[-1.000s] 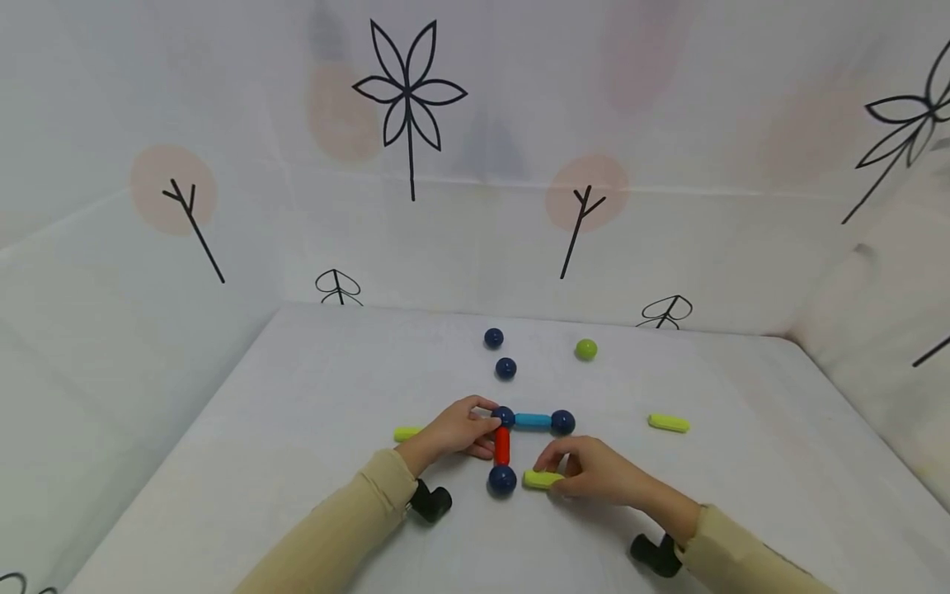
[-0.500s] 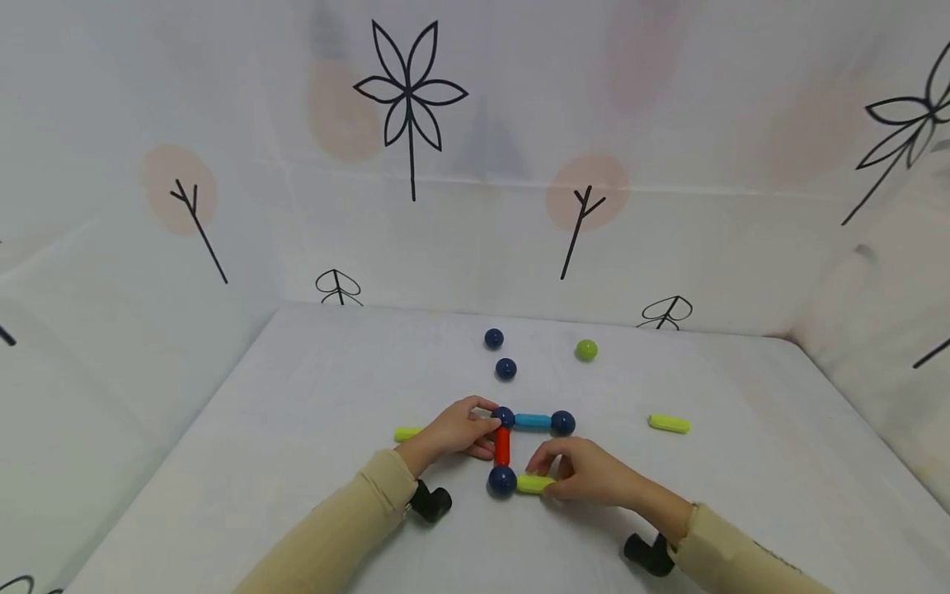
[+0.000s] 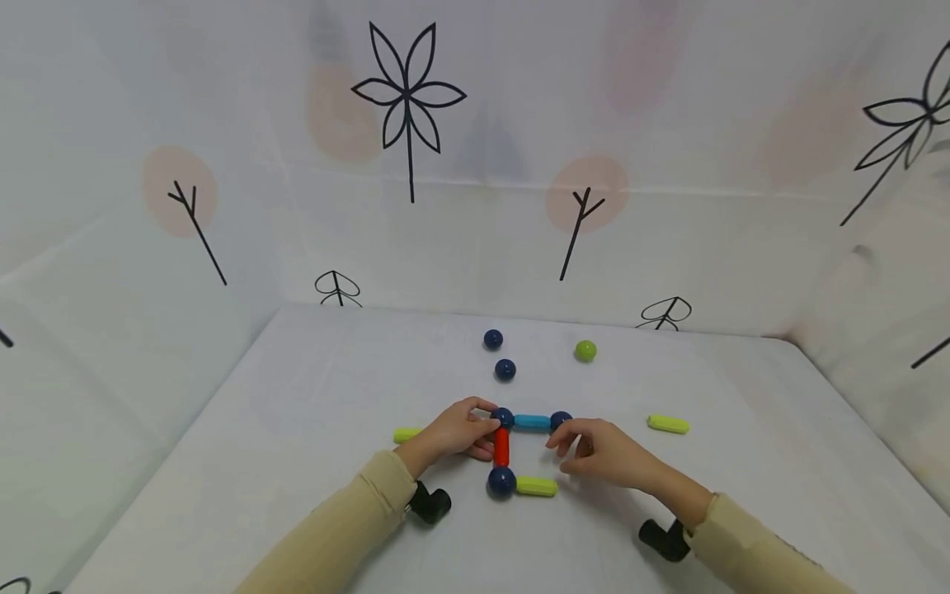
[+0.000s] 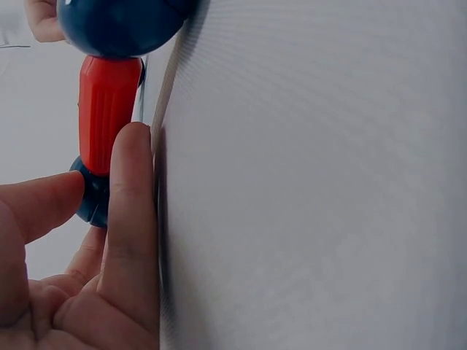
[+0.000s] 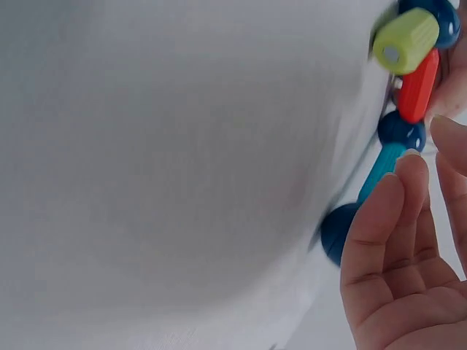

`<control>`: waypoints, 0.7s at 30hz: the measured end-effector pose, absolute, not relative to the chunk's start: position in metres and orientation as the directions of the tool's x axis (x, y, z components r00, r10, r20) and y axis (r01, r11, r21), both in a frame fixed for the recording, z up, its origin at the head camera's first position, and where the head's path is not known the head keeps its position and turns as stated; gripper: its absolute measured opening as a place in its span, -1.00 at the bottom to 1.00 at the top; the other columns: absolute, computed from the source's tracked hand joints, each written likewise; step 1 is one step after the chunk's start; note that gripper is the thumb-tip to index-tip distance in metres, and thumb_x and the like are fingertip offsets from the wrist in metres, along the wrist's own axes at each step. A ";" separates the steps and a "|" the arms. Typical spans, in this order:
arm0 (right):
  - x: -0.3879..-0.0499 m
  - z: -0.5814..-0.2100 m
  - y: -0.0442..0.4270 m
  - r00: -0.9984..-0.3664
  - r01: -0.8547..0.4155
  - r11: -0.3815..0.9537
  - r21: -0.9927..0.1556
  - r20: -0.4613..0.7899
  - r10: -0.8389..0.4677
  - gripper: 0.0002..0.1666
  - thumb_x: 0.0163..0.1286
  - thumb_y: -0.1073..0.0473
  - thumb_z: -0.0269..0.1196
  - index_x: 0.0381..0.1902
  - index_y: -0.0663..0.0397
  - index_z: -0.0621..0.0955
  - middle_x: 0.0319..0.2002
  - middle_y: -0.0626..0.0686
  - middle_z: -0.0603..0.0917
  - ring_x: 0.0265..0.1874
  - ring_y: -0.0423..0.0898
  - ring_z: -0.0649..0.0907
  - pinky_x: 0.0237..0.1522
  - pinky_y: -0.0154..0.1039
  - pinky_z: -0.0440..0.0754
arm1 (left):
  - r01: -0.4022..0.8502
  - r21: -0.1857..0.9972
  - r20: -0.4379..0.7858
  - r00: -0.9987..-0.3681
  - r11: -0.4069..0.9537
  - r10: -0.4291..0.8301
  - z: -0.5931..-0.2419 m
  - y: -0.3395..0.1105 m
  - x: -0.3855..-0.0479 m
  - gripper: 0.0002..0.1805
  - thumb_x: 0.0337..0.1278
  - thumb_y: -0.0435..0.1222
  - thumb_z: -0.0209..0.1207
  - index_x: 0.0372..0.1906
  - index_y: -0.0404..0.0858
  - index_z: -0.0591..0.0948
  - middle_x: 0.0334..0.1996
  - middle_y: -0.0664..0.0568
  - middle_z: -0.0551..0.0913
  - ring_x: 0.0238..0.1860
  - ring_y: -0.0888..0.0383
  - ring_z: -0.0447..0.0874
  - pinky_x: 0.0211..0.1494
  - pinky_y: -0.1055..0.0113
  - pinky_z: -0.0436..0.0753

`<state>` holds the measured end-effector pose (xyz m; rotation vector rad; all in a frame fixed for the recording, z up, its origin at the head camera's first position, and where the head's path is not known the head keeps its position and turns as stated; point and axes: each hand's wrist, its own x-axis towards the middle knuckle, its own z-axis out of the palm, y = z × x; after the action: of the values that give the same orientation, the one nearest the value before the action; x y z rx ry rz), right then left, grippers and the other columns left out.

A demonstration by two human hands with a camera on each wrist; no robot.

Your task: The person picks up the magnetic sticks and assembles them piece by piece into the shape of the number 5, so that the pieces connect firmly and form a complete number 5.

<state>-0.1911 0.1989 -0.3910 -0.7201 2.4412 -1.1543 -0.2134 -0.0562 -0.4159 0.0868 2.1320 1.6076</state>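
Note:
Dark blue balls and coloured rods form a three-sided shape on the table. My left hand (image 3: 460, 429) pinches its far-left corner ball (image 3: 503, 418) between thumb and fingers. A red rod (image 3: 501, 447) runs from that ball to the near ball (image 3: 501, 482), and a light blue rod (image 3: 532, 422) runs to the right ball (image 3: 561, 421). Joined to the near ball is a yellow-green rod (image 3: 537, 487), its right end free; its bare end face shows in the right wrist view. My right hand (image 3: 609, 452), holding nothing, hovers by the right ball with fingers loosely bent.
Two loose dark blue balls (image 3: 505, 370) and a green ball (image 3: 585, 351) lie farther back. One yellow-green rod (image 3: 668, 424) rests to the right; another rod (image 3: 406, 435) is partly behind my left wrist. A patterned cloth wall (image 3: 475, 247) rises behind the white table (image 3: 312, 371).
My right hand brought the yellow-green rod left against the near ball, let it go, and moved up and right toward the right ball. My left hand stayed in place.

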 end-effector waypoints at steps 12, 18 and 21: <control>-0.213 -0.393 0.214 -0.828 -0.357 0.531 -0.769 -0.002 -0.560 -0.72 0.25 0.36 0.37 -0.06 0.24 0.64 -0.29 -0.01 0.61 -0.48 -0.14 0.52 -0.45 -0.35 0.51 | -0.232 0.926 -0.327 -0.887 0.299 0.325 -0.419 -0.058 -0.216 -0.58 0.44 -0.31 0.12 0.29 -0.34 0.42 -0.26 -0.09 0.64 -0.42 0.14 0.69 -0.27 0.30 0.73; -0.221 -0.394 0.221 -0.837 -0.359 0.521 -0.774 0.020 -0.547 -0.72 0.26 0.37 0.35 -0.06 0.26 0.63 -0.28 0.02 0.61 -0.47 -0.16 0.53 -0.44 -0.35 0.51 | -0.234 0.925 -0.329 -0.888 0.301 0.321 -0.420 -0.058 -0.217 -0.59 0.44 -0.31 0.13 0.29 -0.33 0.42 -0.27 -0.09 0.64 -0.42 0.14 0.69 -0.27 0.31 0.73; -0.224 -0.393 0.223 -0.833 -0.369 0.506 -0.779 0.036 -0.552 -0.71 0.26 0.38 0.34 -0.05 0.28 0.62 -0.28 0.05 0.62 -0.48 -0.16 0.52 -0.45 -0.35 0.51 | -0.232 0.925 -0.328 -0.888 0.300 0.322 -0.420 -0.058 -0.217 -0.59 0.44 -0.31 0.12 0.29 -0.34 0.42 -0.27 -0.09 0.64 -0.42 0.15 0.69 -0.27 0.31 0.73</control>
<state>-0.2243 0.2226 -0.3930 -0.7866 2.5319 -1.2310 -0.2169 -0.0579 -0.4204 0.0795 2.1176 1.6215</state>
